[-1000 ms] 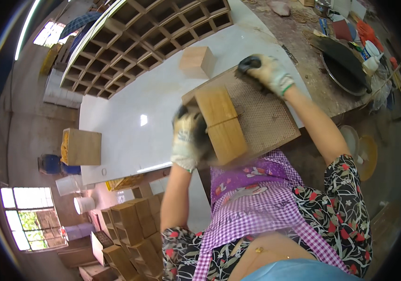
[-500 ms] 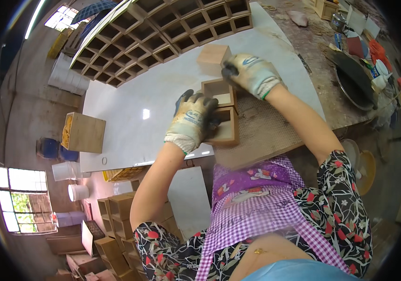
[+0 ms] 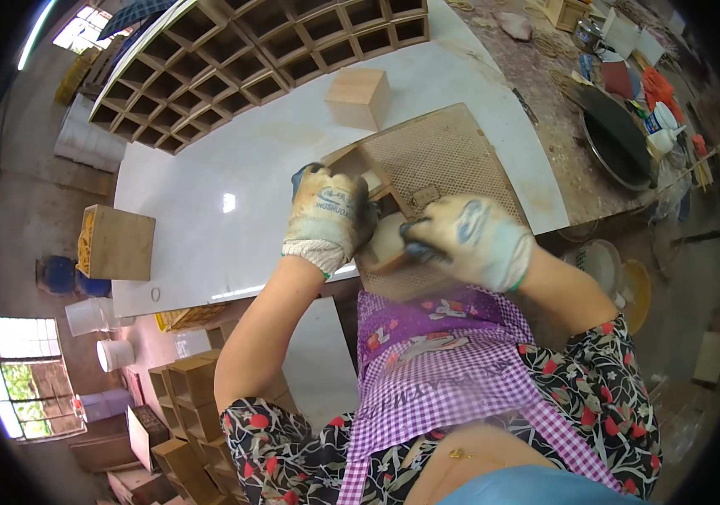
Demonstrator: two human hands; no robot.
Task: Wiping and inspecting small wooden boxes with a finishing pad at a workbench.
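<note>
On the perforated brown board in front of me sit two small open-topped wooden boxes, one behind the other. My left hand, in a black-coated white glove, has its fingers curled over the left side of the nearer wooden box. At that box's right side, my right hand, gloved alike and slightly blurred, is closed with its fingertips at the wall. The farther wooden box is partly covered by my left glove. Beyond them a closed-looking wooden cube rests on the white tabletop.
A stack of open wooden boxes stands at the far edge of the white table. A wooden bin with yellow contents is on the left. To the right, a cluttered bench holds a dark round pan. More boxes are piled below left.
My right hand has come back from the farther box to the nearer one. The nearer box now looks slightly turned. The whole view has shifted a little.
</note>
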